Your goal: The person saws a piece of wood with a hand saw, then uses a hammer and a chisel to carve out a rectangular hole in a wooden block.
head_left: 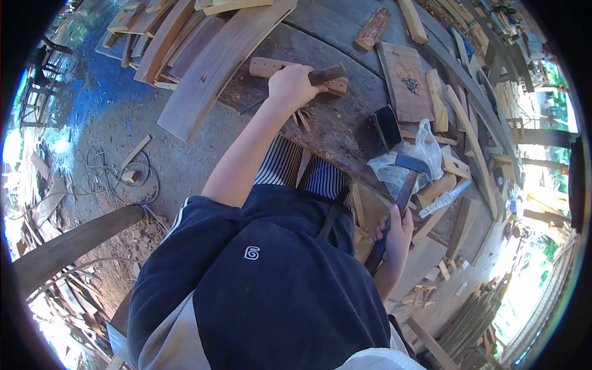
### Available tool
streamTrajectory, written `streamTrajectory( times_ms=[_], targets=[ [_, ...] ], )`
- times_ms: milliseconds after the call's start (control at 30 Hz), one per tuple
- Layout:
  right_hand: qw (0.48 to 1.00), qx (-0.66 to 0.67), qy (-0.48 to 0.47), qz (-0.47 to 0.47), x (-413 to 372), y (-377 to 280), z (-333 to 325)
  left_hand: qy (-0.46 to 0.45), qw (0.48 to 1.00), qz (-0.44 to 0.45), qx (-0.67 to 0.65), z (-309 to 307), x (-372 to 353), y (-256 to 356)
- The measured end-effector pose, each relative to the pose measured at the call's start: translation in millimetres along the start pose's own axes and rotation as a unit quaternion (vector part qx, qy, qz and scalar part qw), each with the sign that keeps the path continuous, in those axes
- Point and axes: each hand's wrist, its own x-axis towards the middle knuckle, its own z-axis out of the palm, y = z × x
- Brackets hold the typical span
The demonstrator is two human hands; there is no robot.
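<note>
My left hand [292,90] is closed round a dark wooden handle [327,74], whose thick end points right; what lies under the palm is hidden. Beneath that hand a pale-brown wooden piece with small holes [265,66] lies across the workbench [345,132]. Thin wood slivers [303,118] lie just below the hand. Down on the right, my right hand [396,230] grips a hammer [408,185] by its dark shaft. The hammer's metal head is up, in front of a clear plastic bag [427,145].
A black block-shaped object [386,127] stands on the bench. Several nails [410,85] lie on a flat board [399,61] beyond it. Curved planks [225,68] are stacked at the upper left. A coiled cord [123,179] lies on the floor, and timber lines the right side.
</note>
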Motion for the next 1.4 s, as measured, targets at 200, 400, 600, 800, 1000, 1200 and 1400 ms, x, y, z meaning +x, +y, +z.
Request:
streamTrajectory(
  times_ms=[200, 400, 600, 800, 1000, 1200, 1400],
  targets=[
    [1.0, -0.021, -0.023, -0.002, 3, -1, 12, 0.007, 0.999, 0.006, -0.048, -5, -5, -5],
    [0.994, -0.047, -0.091, -0.041, 27, -26, 53, -0.005, 0.999, 0.041, -0.028, -7, -10, -9],
    [0.969, -0.096, -0.204, -0.106, 70, -37, 116, 0.01, 0.999, 0.027, -0.036, -2, -20, -8],
    [0.901, -0.341, -0.082, -0.253, 72, -23, 145, 0.015, 1.0, 0.009, -0.019, -5, -23, 1],
    [0.878, -0.39, -0.062, -0.27, 75, -14, 146, 0.0, 0.992, 0.013, -0.127, -1, -20, -6],
    [0.873, -0.393, -0.039, -0.286, 79, 2, 151, 0.05, 0.986, 0.036, -0.154, 15, -17, -16],
    [0.879, -0.388, -0.04, -0.275, 80, 4, 151, 0.094, 0.955, -0.019, -0.28, 9, -18, -38]
  ],
)
